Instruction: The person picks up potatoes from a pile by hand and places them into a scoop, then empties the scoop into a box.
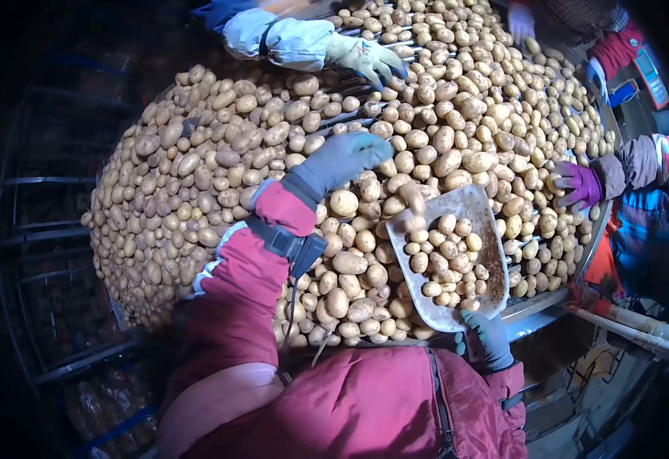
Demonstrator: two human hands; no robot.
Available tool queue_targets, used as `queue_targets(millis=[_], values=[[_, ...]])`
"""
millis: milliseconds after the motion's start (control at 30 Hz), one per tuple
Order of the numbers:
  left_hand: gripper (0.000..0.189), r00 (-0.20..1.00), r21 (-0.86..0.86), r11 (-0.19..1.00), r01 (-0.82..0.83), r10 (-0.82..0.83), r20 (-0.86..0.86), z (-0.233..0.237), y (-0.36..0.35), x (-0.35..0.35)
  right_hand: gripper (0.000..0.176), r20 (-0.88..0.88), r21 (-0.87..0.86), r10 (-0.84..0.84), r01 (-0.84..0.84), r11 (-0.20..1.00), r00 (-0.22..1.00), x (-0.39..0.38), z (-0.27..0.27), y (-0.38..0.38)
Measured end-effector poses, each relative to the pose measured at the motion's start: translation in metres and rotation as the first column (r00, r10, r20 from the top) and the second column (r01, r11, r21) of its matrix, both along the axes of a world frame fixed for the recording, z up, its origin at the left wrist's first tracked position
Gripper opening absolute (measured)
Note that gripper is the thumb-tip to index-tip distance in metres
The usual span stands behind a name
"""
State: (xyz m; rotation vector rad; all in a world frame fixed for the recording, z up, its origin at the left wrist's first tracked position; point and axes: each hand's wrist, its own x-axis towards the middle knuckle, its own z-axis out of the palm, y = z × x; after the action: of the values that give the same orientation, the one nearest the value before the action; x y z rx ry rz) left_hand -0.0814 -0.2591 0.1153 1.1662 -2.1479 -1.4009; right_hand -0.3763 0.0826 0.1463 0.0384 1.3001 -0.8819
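My left hand (344, 161), in a grey-green glove, hovers over the heap of potatoes (350, 263) with its fingers loosely stretched out and no potato visible in it. Between that hand and the scoop, a couple of motion-blurred potatoes (412, 205) are in the air at the scoop's upper left edge. My right hand (489, 340), also gloved, grips the near end of a wide, pale, dirt-stained scoop (472, 200); its handle is mostly hidden by the glove. Several small potatoes (451, 256) lie in the scoop, which sits over the near part of the heap.
Across the heap, another person's gloved hand (369, 60) reaches onto metal bars among the potatoes. At the right, a purple-gloved hand (579, 183) touches potatoes; another hand (520, 23) is at the top. A metal table edge (533, 306) and pipes (633, 325) lie near right.
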Motion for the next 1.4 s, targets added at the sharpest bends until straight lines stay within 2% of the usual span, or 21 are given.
queue_targets(millis=[33, 67, 100, 133, 167, 200, 267, 300, 400, 500, 600, 733, 800, 933, 1033, 1100, 1167, 1200, 1233, 1267, 1400], values=[[0.035, 0.989, 0.138, 0.99, -0.034, 0.013, 0.147, -0.041, -0.016, 0.009, 0.053, 0.002, 0.009, 0.002, -0.002, 1.0, 1.0, -0.001, -0.001, 0.001], [0.035, 0.989, 0.135, 0.99, -0.033, 0.013, 0.148, -0.056, -0.014, 0.012, 0.053, 0.006, 0.021, 0.004, -0.004, 1.0, 1.0, -0.001, -0.001, 0.003], [0.033, 0.935, -0.171, 0.978, 0.121, -0.054, 0.351, -0.069, -0.012, 0.009, 0.053, 0.007, 0.017, 0.003, -0.003, 1.0, 1.0, 0.0, 0.0, 0.001], [0.034, 0.835, -0.416, 0.851, 0.321, -0.047, 0.549, -0.074, -0.007, 0.005, 0.044, -0.01, 0.011, -0.001, 0.001, 1.0, 1.0, 0.002, 0.003, -0.001], [0.039, 0.768, -0.396, 0.859, 0.323, 0.006, 0.64, -0.067, 0.009, 0.001, 0.035, -0.028, 0.006, -0.005, 0.006, 1.0, 1.0, 0.004, 0.005, -0.002], [0.039, 0.769, -0.395, 0.859, 0.326, 0.003, 0.64, -0.096, 0.002, 0.008, 0.035, -0.028, 0.007, -0.008, 0.008, 1.0, 1.0, 0.002, 0.004, -0.001], [0.033, 0.934, -0.41, 0.885, 0.218, -0.067, 0.352, -0.19, -0.02, 0.038, 0.036, -0.027, 0.04, 0.029, -0.028, 0.999, 0.999, 0.001, 0.001, 0.0], [0.033, 0.933, -0.413, 0.884, 0.22, -0.067, 0.354, -0.204, -0.022, 0.047, 0.036, -0.026, 0.036, 0.027, -0.027, 0.999, 0.999, 0.003, 0.0, 0.0], [0.025, 0.903, -0.387, 0.914, 0.12, 0.062, 0.426, -0.2, -0.033, 0.049, 0.036, -0.022, -0.029, -0.023, 0.022, 0.999, 0.999, 0.001, -0.002, 0.002], [0.022, 0.817, -0.44, 0.897, 0.046, 0.219, 0.533, -0.124, -0.038, 0.038, 0.047, 0.048, -0.036, -0.045, 0.047, 0.998, 0.998, 0.002, -0.007, 0.002], [0.019, 0.732, -0.538, 0.84, 0.072, 0.323, 0.601, -0.089, -0.059, 0.022, 0.032, -0.008, -0.02, -0.015, 0.015, 1.0, 1.0, 0.004, -0.005, 0.001], [0.017, 0.683, -0.544, 0.828, 0.136, 0.32, 0.657, -0.068, -0.07, -0.006, 0.03, -0.044, -0.031, -0.011, 0.01, 0.999, 0.999, 0.003, -0.004, 0.0], [0.019, 0.553, -0.528, 0.785, 0.324, 0.295, 0.779, -0.064, -0.066, -0.019, 0.03, -0.039, -0.026, 0.016, -0.017, 1.0, 0.999, 0.002, -0.002, -0.001], [0.017, 0.485, -0.38, 0.845, 0.377, 0.169, 0.858, -0.024, -0.055, -0.035, 0.029, -0.024, 0.005, 0.008, -0.008, 1.0, 1.0, 0.003, -0.001, 0.0], [0.014, 0.557, -0.42, 0.784, 0.458, 0.115, 0.823, -0.071, -0.071, -0.015, 0.03, -0.03, -0.014, 0.004, -0.004, 1.0, 1.0, 0.002, -0.005, 0.003], [0.017, 0.631, -0.478, 0.781, 0.401, 0.143, 0.762, -0.135, -0.087, 0.009, 0.03, -0.022, -0.021, 0.011, -0.011, 1.0, 1.0, 0.002, -0.006, 0.003], [0.02, 0.698, -0.527, 0.778, 0.342, 0.165, 0.697, -0.138, -0.084, 0.016, 0.037, -0.038, -0.039, -0.009, 0.008, 0.999, 0.999, 0.002, -0.007, 0.005], [0.025, 0.938, -0.227, 0.968, -0.106, 0.173, 0.301, -0.14, -0.078, 0.025, 0.037, -0.035, -0.041, -0.01, 0.008, 0.999, 0.999, 0.002, -0.006, 0.003], [0.031, 0.918, 0.294, 0.894, -0.337, 0.381, -0.108, -0.124, -0.064, 0.023, 0.04, -0.01, -0.053, -0.009, 0.008, 0.999, 1.0, -0.002, -0.003, 0.0], [0.031, 0.919, 0.296, 0.893, -0.338, 0.381, -0.101, -0.109, -0.051, 0.021, 0.044, 0.015, -0.064, -0.008, 0.009, 0.998, 1.0, -0.002, -0.003, 0.0], [0.052, 0.993, -0.038, 0.994, 0.101, -0.098, 0.058, 0.037, 0.033, -0.037, 0.048, 0.033, -0.023, -0.007, 0.008, 1.0, 0.999, -0.005, -0.005, 0.002]])
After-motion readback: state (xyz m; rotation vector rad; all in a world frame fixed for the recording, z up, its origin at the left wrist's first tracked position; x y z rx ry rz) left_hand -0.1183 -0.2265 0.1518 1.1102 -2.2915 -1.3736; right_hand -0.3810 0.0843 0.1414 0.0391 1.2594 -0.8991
